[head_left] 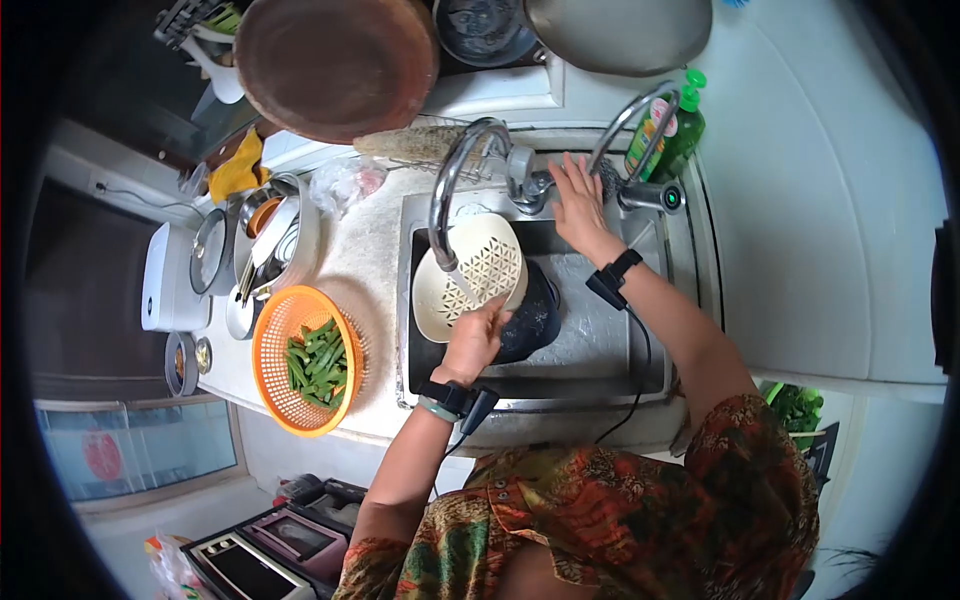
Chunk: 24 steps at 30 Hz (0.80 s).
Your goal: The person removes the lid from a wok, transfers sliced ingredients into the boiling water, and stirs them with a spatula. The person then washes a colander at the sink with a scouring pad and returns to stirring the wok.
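A cream colander (436, 297) with a perforated base is tilted under the curved chrome faucet (440, 205), over the metal sink (590, 300). My left hand (474, 340) grips its near rim, and water runs from the spout into it. Partly beneath the colander stands a dark pot (532, 325) in the sink. My right hand (580, 208) is at the faucet's lever behind the sink, fingers stretched out; the lever is mostly hidden by them.
An orange basket (268, 350) of green pods stands left of the sink, near a white basin (310, 240) of dishes. Green soap bottles (684, 140) and a second chrome tap (652, 195) are at the back right. Large pans (335, 65) lean behind.
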Tool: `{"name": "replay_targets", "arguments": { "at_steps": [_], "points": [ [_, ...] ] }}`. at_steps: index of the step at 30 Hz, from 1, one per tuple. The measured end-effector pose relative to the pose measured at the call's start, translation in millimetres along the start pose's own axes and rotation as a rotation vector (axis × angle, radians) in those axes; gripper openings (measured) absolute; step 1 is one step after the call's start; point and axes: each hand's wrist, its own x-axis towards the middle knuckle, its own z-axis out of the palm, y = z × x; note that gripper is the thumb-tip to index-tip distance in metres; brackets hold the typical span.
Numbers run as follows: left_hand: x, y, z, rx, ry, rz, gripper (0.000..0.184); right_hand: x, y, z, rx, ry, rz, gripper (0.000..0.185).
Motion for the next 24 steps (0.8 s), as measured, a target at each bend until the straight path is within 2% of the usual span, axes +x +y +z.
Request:
{"name": "replay_targets", "arguments": {
  "at_steps": [2, 4, 6, 8, 10, 12, 13, 14, 15, 16, 18, 19, 20, 21, 22, 24],
  "points": [
    [3, 4, 0, 0.043, -0.022, -0.029, 0.030, -2, -2, -5, -0.022, -0.028, -0.016, 0.070],
    [3, 0, 4, -0.327, 0.074, -0.094, 0.029, -2, -1, -12, -0.117, -0.093, -0.026, 0.071],
    [6, -3, 3, -0.543, 0.063, -0.177, 0.029, -2, 12, -5, -0.082, -0.125, 0.030, 0.075],
    [6, 2, -3, -0.631, 0.032, -0.202, 0.029, 0, 16, -10, -0.136, -0.197, 0.055, 0.078],
    [2, 13, -11, -0.802, -0.003, -0.293, 0.028, -7, 1, -24, -0.185, -0.239, 0.067, 0.073],
    [-2, 22, -13, -0.865, 0.011, -0.277, 0.024, -25, -13, -30, -0.174, -0.294, 0.120, 0.070],
    [-4, 31, -17, -0.946, -0.009, -0.287, 0.023, -34, -23, -39, -0.087, -0.325, 0.082, 0.068],
    [-8, 35, -22, -1.022, -0.009, -0.298, 0.022, -43, -37, -49, 0.143, -0.382, 0.130, 0.064],
    [-11, 21, -14, -0.935, 0.013, -0.272, 0.021, -50, -50, -56, 0.306, -0.450, 0.185, 0.063],
    [-13, 19, -10, -0.899, 0.010, -0.288, 0.020, -56, -53, -50, 0.376, -0.498, 0.226, 0.072],
    [-20, 23, -10, -0.831, -0.141, -0.247, 0.023, -56, -101, -95, 0.461, -0.719, 0.539, 0.079],
    [-21, 23, -6, -0.785, -0.206, -0.173, 0.028, -64, -102, -91, 0.487, -0.631, 0.560, 0.085],
    [-23, 23, 0, -0.629, -0.183, -0.019, 0.032, -68, -96, -86, 0.533, -0.616, 0.638, 0.086],
    [-27, 39, -7, -0.533, -0.240, -0.019, 0.031, -73, -91, -84, 0.577, -0.594, 0.727, 0.086],
    [-29, 39, 0, -0.540, -0.274, 0.027, 0.029, -79, -90, -84, 0.575, -0.599, 0.706, 0.086],
    [-35, 50, -3, -0.308, -0.313, 0.171, 0.030, -89, -90, -87, 0.629, -0.595, 0.835, 0.071]
  ]
}}
